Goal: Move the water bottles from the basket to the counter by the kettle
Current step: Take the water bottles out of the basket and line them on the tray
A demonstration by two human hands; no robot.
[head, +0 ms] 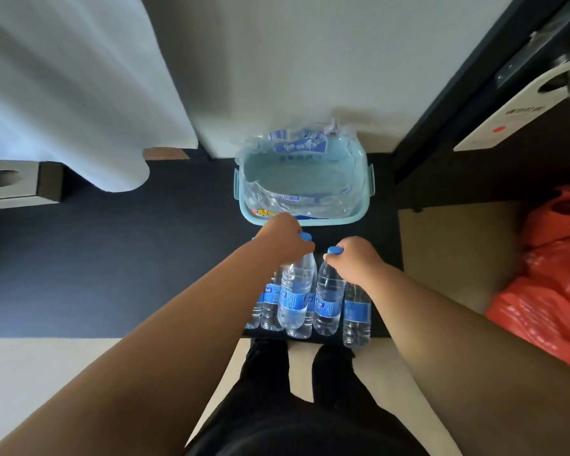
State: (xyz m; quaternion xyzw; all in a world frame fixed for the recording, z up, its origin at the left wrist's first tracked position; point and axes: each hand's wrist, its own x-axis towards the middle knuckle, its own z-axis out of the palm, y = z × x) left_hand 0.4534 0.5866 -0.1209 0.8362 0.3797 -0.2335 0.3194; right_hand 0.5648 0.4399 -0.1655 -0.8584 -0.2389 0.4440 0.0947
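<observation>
Forearms (pixel 178 324) cut off, left hand (pixel 285 240), right hand (pixel 356 258) hiding water bottles (pixel 295 297) necks

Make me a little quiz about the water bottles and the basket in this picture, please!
1. True or false: the basket is full of bottles.
2. Pick one: the plastic bag on the right is A) green, B) orange, C) black.
3. Fill in: the left hand grips the left bottle and the right hand grips the right bottle, each near its blue ____.

Key: 1 false, it holds only crumpled plastic wrap; 2 B; 3 cap.
</observation>
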